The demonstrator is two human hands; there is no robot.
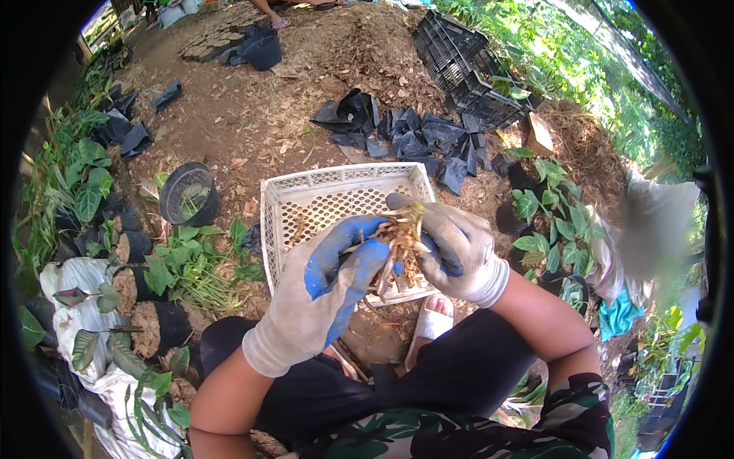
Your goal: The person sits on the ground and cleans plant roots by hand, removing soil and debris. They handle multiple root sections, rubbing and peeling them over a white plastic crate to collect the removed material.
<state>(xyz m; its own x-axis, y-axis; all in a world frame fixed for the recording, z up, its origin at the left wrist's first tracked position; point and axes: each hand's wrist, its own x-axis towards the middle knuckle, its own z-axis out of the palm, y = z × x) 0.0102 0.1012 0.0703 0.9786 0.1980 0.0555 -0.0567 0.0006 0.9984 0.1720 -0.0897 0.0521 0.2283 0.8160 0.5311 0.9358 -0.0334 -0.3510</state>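
Both my hands wear knit work gloves with blue coated palms. A clump of thick pale-brown plant roots (397, 244) is held between them over the crate's near side. My left hand (327, 275) grips the clump from the left, its thumb and fingers around it. From the right, my right hand (459, 244) has its fingers closed at the clump's upper part, where a yellowish stub shows. Below sits a white plastic crate (266, 229) with a perforated floor. Some root bits (297, 229) lie inside it at the left; my hands hide part of its floor.
Black plastic planting bags (427, 135) lie beyond the crate, near stacked black crates (459, 63). A black pot (189, 195) with leaves and cut greenery (195, 267) stand left. Filled bags (157, 327) and white sacks (86, 310) line the left; potted plants (553, 212) the right. Another person's foot (279, 23) shows far off.
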